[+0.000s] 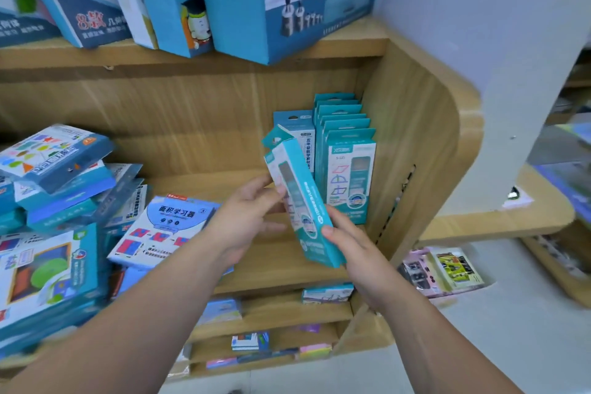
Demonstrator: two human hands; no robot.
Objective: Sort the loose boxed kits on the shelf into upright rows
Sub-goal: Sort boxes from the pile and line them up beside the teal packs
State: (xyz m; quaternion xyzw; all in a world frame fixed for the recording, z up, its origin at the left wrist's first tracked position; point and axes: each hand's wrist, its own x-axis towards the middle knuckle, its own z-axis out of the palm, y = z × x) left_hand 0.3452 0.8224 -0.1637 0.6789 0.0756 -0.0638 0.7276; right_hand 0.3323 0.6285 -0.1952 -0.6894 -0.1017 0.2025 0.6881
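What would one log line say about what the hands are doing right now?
left hand + right hand: hold teal boxes, tilted | upright row: by right wall | loose pile: left side

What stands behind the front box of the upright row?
Several matching teal boxes, only their hang-tab tops showing; the front box covers their faces.

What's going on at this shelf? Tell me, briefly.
A person is sorting boxed kits on a wooden shelf. Both hands hold a tall teal box, tilted, in front of the upright row at the shelf's right end: left hand higher up, right hand at its lower edge. A loose pile lies to the left.
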